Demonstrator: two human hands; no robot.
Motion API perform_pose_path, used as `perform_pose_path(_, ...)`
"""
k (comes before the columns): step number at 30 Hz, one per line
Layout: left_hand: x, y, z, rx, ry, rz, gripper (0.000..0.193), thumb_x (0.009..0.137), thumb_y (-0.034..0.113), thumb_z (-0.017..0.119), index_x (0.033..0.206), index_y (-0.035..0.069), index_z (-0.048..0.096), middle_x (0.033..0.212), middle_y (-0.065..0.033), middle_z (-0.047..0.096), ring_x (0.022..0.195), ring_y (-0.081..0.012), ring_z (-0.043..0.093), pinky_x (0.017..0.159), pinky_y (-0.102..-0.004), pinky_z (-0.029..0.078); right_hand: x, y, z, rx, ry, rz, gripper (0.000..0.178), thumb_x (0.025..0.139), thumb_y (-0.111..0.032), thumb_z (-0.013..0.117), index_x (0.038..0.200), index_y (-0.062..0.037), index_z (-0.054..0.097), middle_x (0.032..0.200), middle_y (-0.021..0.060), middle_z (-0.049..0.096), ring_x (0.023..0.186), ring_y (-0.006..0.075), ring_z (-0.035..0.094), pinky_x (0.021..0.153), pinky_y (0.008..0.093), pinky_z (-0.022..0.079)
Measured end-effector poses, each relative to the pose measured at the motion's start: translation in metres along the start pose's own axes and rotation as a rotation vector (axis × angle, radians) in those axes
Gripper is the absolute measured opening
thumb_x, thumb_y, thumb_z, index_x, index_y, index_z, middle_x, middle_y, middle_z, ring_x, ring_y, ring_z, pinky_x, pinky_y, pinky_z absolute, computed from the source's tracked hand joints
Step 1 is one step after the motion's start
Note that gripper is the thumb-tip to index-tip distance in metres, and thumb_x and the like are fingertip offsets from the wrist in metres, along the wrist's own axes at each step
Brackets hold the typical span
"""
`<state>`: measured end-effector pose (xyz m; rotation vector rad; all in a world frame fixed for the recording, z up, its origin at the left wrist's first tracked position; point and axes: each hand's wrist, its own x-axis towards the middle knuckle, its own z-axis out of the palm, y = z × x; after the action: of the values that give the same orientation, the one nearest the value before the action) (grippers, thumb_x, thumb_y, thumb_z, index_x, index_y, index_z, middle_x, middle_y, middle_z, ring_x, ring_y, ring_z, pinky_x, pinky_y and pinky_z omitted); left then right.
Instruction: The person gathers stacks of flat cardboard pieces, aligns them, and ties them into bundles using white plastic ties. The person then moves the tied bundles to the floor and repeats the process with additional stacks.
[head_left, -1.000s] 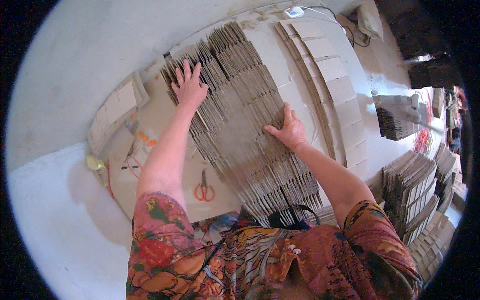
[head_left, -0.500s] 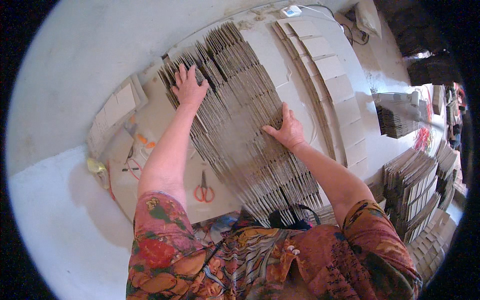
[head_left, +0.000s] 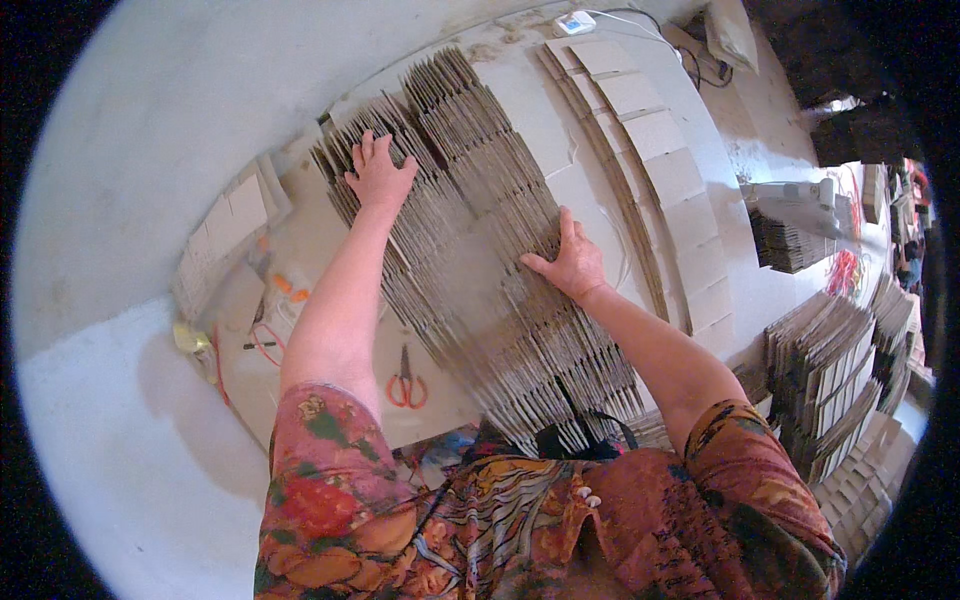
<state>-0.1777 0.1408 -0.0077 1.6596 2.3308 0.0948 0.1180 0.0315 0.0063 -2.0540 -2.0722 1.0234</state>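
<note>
A long pack of cardboard dividers [head_left: 480, 150], interlocked strips standing on edge, stretches across the table from its far side to my body. My left hand [head_left: 382, 178] lies with spread fingers on its far left part. On its right side rests my right hand [head_left: 572, 262], thumb apart from the fingers, palm against the cardboard edge. Neither hand grips around anything. Between my hands the middle of the pack looks blurred. Scissors with orange handles [head_left: 406, 388] lie left of the pack.
Flat cardboard strips [head_left: 660, 150] lie in a row at the right. Beyond them are a grey machine [head_left: 800, 205] and stacked dividers [head_left: 815, 370]. A white power socket [head_left: 575, 22] with cables sits at the far edge. Cardboard pieces [head_left: 235, 210] lean at the left near orange bits [head_left: 288, 288].
Both hands stay on the pack, with the right one shifted very slightly left. At the far end, the gap between the pack's left and right parts looks narrower.
</note>
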Motion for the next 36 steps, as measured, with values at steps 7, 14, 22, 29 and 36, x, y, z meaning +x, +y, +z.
perform_pose_path(7, 0.002, 0.008, 0.0, 0.092, -0.009, 0.13, 0.056, 0.081, 0.03, 0.052, 0.133, 0.027, 0.035, 0.148, -0.0042, 0.011, 0.135, -0.0309, 0.012, 0.102, -0.0603, 0.017, 0.001, 0.005, 0.001, -0.006, -0.005, -0.016, 0.101, 0.065, -0.054, 0.068, 0.135, 0.0006, 0.02, 0.115, 0.0241, 0.048, 0.1, 0.0369, 0.053, 0.084, 0.042, 0.044)
perform_pose_path(14, 0.008, 0.028, 0.002, -0.048, 0.018, 0.025, 0.057, 0.08, 0.042, 0.055, 0.131, 0.022, 0.039, 0.147, -0.0053, 0.015, 0.135, -0.0317, 0.013, 0.102, -0.0604, 0.016, 0.001, 0.002, -0.003, 0.016, -0.023, -0.003, 0.101, 0.065, -0.054, 0.068, 0.135, 0.0012, 0.02, 0.114, 0.024, 0.048, 0.101, 0.0364, 0.053, 0.085, 0.042, 0.044)
perform_pose_path(22, 0.005, 0.044, 0.004, -0.034, 0.035, 0.046, 0.067, 0.076, 0.036, 0.06, 0.135, 0.025, 0.03, 0.148, -0.0079, 0.009, 0.135, -0.0326, 0.009, 0.102, -0.0603, 0.013, 0.001, 0.009, 0.001, 0.046, 0.036, -0.037, 0.1, 0.065, -0.054, 0.069, 0.134, 0.0006, 0.021, 0.112, 0.0236, 0.049, 0.099, 0.0367, 0.054, 0.084, 0.0422, 0.044)
perform_pose_path(29, 0.014, 0.049, -0.001, 0.072, -0.083, 0.112, 0.056, 0.08, 0.029, 0.049, 0.134, 0.025, 0.034, 0.149, -0.0012, 0.009, 0.136, -0.0307, 0.01, 0.103, -0.0609, 0.014, 0.003, 0.011, 0.002, 0.038, 0.033, -0.041, 0.099, 0.066, -0.054, 0.069, 0.135, -0.0006, 0.02, 0.112, 0.0234, 0.049, 0.098, 0.0372, 0.054, 0.082, 0.0429, 0.045)
perform_pose_path(36, 0.018, 0.07, 0.005, -0.097, 0.045, 0.0, 0.057, 0.078, 0.036, 0.059, 0.127, 0.017, 0.039, 0.144, -0.0082, 0.02, 0.133, -0.0311, 0.016, 0.1, -0.0625, 0.017, 0.007, 0.014, 0.002, 0.041, -0.03, -0.026, 0.102, 0.065, -0.058, 0.067, 0.135, -0.0002, 0.018, 0.112, 0.0251, 0.048, 0.097, 0.0381, 0.054, 0.081, 0.043, 0.046)
